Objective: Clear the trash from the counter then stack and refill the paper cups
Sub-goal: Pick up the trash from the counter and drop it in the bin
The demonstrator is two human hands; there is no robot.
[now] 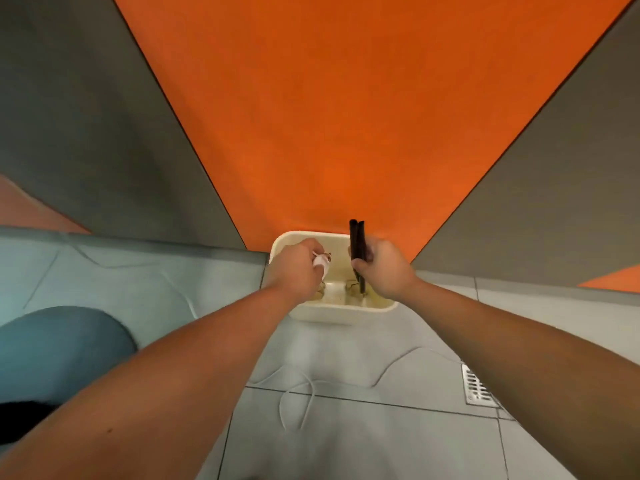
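Over the cream waste bin [346,315] on the tiled floor [398,438], the left hand [294,268] holds crumpled white trash [321,260] in curled fingers, while the right hand [384,268] grips two upright dark sticks [356,239].

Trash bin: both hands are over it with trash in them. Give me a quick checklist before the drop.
1. Left hand over the cream trash bin: ok, it sits above the opening.
2. Left grip on the crumpled white wrapper: ok, fingers curl round it.
3. Right hand over the bin: ok, above the right side of the opening.
4. Right grip on the dark sticks: ok, held upright, lower ends pointing into the bin.
5. Room in the bin: ok, only a few scraps lie on its bottom.
6. White cable on the floor in front of the bin: cannot tell whether it lies underfoot.
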